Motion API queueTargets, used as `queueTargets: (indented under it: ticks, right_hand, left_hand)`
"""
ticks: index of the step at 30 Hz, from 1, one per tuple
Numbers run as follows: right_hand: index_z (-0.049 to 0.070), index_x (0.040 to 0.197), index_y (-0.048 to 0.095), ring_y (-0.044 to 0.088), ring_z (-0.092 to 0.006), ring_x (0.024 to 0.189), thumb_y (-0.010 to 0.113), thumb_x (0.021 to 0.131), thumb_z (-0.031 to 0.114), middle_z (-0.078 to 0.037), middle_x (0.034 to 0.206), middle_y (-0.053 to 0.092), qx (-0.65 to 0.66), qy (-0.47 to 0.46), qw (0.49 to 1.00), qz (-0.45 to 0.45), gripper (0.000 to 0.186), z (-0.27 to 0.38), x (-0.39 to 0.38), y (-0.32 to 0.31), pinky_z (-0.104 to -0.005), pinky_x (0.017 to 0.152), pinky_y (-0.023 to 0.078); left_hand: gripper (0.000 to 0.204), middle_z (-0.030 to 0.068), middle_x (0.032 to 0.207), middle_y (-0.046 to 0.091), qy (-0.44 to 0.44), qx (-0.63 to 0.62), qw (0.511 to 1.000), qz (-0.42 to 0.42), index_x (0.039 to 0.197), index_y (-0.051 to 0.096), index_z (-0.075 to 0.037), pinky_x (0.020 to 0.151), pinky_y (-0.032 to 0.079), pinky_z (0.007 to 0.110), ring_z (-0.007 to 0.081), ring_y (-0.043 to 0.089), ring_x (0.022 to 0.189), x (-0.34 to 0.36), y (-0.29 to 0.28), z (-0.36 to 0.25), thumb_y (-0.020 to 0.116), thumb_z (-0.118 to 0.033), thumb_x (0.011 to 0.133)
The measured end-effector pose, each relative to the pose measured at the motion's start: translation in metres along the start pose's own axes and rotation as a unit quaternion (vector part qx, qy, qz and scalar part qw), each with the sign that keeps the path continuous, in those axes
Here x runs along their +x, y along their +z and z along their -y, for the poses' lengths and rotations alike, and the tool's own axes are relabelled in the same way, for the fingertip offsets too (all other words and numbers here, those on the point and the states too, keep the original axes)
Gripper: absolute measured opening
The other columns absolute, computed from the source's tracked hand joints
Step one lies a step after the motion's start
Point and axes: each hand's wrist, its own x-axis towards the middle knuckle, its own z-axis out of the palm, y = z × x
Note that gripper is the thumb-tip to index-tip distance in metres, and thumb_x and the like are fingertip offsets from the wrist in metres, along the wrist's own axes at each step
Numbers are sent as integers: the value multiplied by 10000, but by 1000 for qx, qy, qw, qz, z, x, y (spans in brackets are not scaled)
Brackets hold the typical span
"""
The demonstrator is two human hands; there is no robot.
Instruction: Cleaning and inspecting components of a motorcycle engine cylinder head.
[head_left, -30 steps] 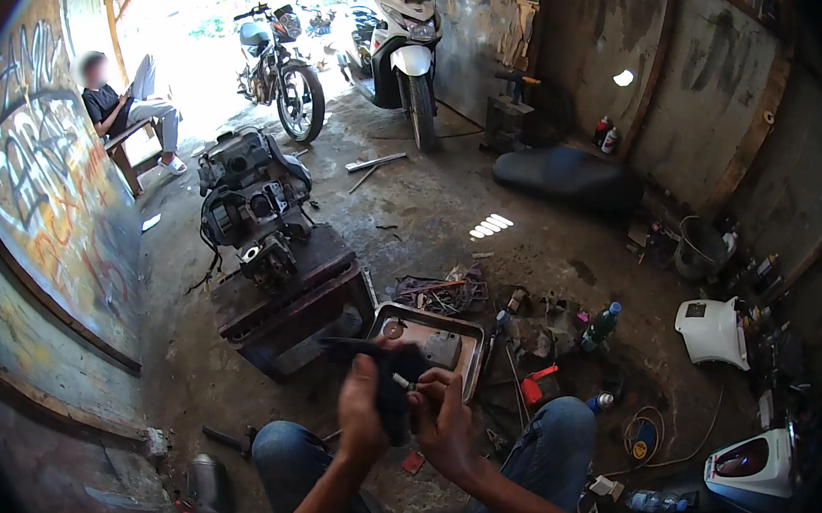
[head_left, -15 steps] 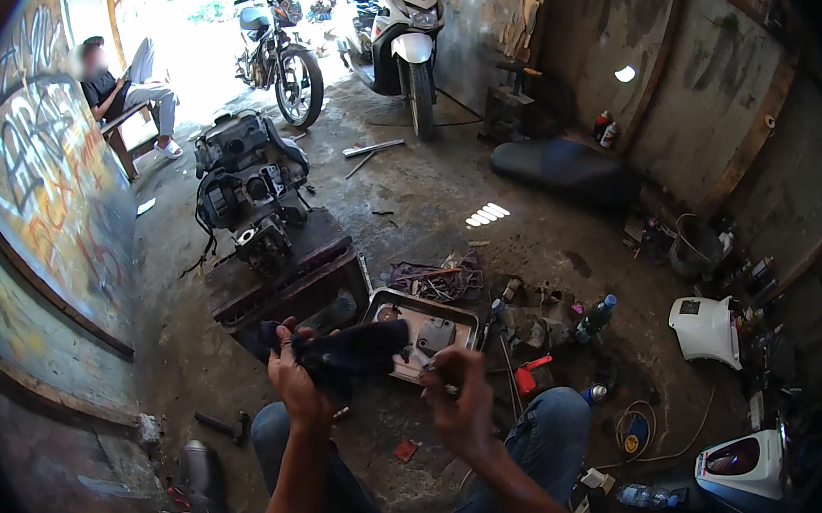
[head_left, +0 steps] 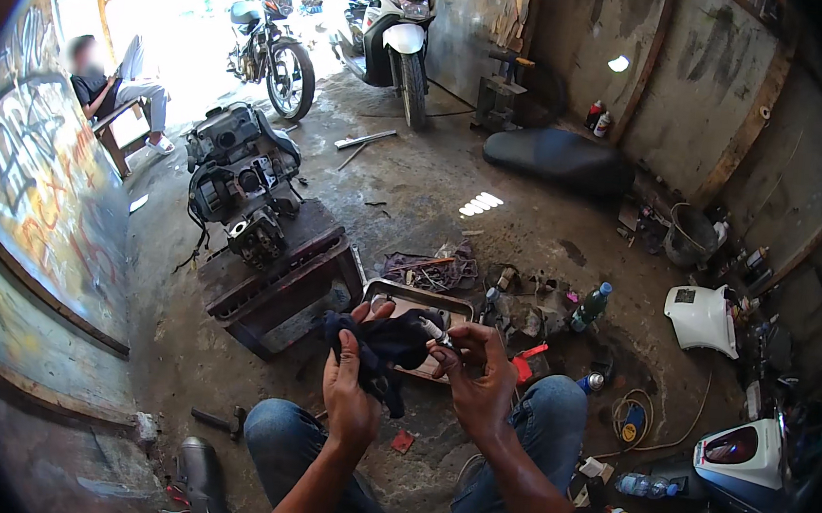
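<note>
Bunched in my left hand (head_left: 350, 393) is a dark cloth rag (head_left: 384, 344), its fingers and thumb closed round it. Part of the rag hangs below the hand. My right hand (head_left: 480, 385) pinches a small shiny metal part (head_left: 435, 334) between thumb and fingers, close against the rag's right end. The part's exact kind is too small to tell. Just beyond both hands lies a shallow metal tray (head_left: 422, 295) on the floor, partly hidden by the hands and the rag.
A motorcycle engine (head_left: 243, 169) rests on a dark wooden box (head_left: 266, 293). Around my right knee are a red object (head_left: 524, 364), a spray can (head_left: 593, 381) and a green bottle (head_left: 590, 306). A black seat (head_left: 561, 162) and two motorbikes stand farther off. A person sits at far left.
My hands have come together: the metal part in my right hand now meets the rag. The rag is more bunched in my left hand, which has moved right. The view has shifted slightly.
</note>
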Motion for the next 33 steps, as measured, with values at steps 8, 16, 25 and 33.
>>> queueTargets:
  ticks: [8,16,25,33]
  right_hand:
    - [40,1130,697,728,-134,861,804,867,66,-111,1027,754,-117,-101,988,12,286,7,1,-3,-292,717,571]
    - [24,1123,720,702,-108,808,820,835,37,-95,1056,761,-61,-80,994,39,305,7,0,-4,-271,697,559]
    - [0,1085,710,670,-63,742,826,843,67,-60,926,754,46,23,998,31,277,11,-7,-5,-228,653,533]
    - [-7,1079,715,693,-67,801,820,862,99,-62,910,759,49,-7,999,19,263,7,-7,-5,-238,698,550]
  left_hand:
    - [625,197,1495,493,-36,-59,994,80,1504,356,2,1096,460,403,264,552,1308,-8,16,2,307,-472,1099]
    - [379,162,1311,643,-7,103,990,99,1327,539,17,1017,502,338,205,624,1178,-15,11,6,502,-276,1089]
    - [231,25,1004,667,66,292,953,36,1163,603,12,817,491,252,78,610,920,-21,6,9,578,-195,1062]
    - [214,22,760,637,103,321,941,45,1026,630,24,605,434,260,61,545,693,-17,5,10,633,-190,1024]
